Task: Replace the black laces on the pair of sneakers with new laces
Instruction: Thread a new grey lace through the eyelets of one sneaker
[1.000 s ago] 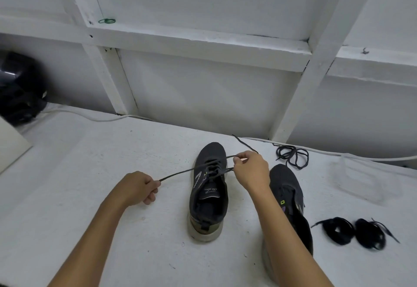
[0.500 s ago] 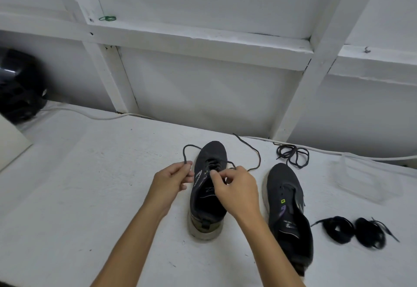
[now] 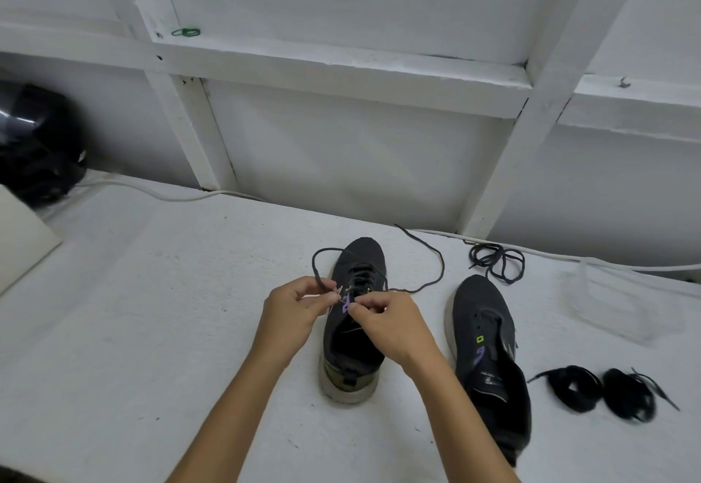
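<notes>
A dark grey cloth sneaker (image 3: pixel 354 315) with a thick pale sole stands in the middle of the white, slightly bumpy table (image 3: pixel 151 311), its toe pointing to the far wall. A thin dark lace (image 3: pixel 436 273) runs through its far holes and both ends curl out loose, one in a loop on the left and one in a long bend on the right. The left hand (image 3: pixel 294 311) pinches the left part of the lace with curled fingers. The right hand (image 3: pixel 390 321) is curled over the tongue and pinches the lace there. A second dark grey sneaker (image 3: pixel 489 353) with no lace lies just to the right, showing a small green square and a purple mark. Far behind it sits a loose tangle of thin dark lace (image 3: pixel 497 262). On the near right lie two bunched black laces (image 3: pixel 603 391). A clear plastic tray (image 3: pixel 622 304) rests by the right edge. The wall (image 3: pixel 341 163) is white boards with white beams.
</notes>
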`<control>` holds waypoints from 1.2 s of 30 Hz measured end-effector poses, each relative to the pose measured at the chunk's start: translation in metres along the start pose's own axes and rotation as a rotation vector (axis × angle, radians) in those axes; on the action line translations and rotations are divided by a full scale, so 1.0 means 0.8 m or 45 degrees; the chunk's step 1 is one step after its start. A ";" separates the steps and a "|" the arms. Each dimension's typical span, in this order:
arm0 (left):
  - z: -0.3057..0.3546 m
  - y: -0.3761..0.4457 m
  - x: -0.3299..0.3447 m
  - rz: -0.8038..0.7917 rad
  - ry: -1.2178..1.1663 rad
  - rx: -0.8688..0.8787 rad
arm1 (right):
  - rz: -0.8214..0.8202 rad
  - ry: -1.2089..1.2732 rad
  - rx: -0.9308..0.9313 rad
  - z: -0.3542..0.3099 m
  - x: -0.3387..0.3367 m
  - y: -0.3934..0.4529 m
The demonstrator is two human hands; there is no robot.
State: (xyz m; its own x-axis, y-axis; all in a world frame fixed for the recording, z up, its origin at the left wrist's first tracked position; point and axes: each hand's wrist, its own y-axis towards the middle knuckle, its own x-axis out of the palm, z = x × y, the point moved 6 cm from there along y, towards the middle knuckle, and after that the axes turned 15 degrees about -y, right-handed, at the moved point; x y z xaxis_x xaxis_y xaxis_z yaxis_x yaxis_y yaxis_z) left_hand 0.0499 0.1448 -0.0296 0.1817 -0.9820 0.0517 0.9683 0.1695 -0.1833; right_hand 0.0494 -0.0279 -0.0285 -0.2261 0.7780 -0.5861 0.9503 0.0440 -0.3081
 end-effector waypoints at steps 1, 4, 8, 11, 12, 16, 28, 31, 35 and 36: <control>0.001 0.000 0.000 0.021 0.032 0.019 | 0.002 0.004 -0.002 0.001 0.000 0.000; 0.005 0.001 0.004 0.015 0.044 0.063 | 0.000 0.016 -0.011 0.002 -0.001 0.002; 0.008 0.000 0.004 -0.025 0.087 0.093 | -0.005 0.038 -0.014 0.004 0.000 0.002; 0.008 -0.003 0.002 -0.053 0.106 0.110 | -0.004 0.064 -0.011 0.005 0.001 0.002; 0.008 -0.004 0.002 -0.053 0.108 0.117 | -0.005 0.068 -0.011 0.005 0.001 0.002; 0.010 -0.008 0.006 -0.061 0.103 0.152 | -0.002 0.079 -0.020 0.004 0.001 0.002; 0.015 -0.005 0.002 -0.120 0.291 0.276 | -0.060 0.057 -0.036 0.005 0.003 0.000; 0.021 -0.002 0.005 -0.150 0.332 0.287 | -0.035 0.043 -0.072 0.007 0.002 0.002; 0.021 0.000 0.013 -0.208 0.306 0.266 | 0.008 -0.020 -0.113 0.006 0.002 0.003; 0.019 0.000 0.013 -0.211 0.304 0.263 | 0.013 -0.028 -0.120 0.006 0.002 0.004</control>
State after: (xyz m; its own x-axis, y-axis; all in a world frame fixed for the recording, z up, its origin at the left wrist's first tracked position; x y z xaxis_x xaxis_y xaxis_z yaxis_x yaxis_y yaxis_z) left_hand 0.0544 0.1359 -0.0138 -0.0025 -0.9852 -0.1717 0.9999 -0.0047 0.0122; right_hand 0.0509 -0.0295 -0.0336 -0.2203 0.7646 -0.6057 0.9682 0.0958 -0.2312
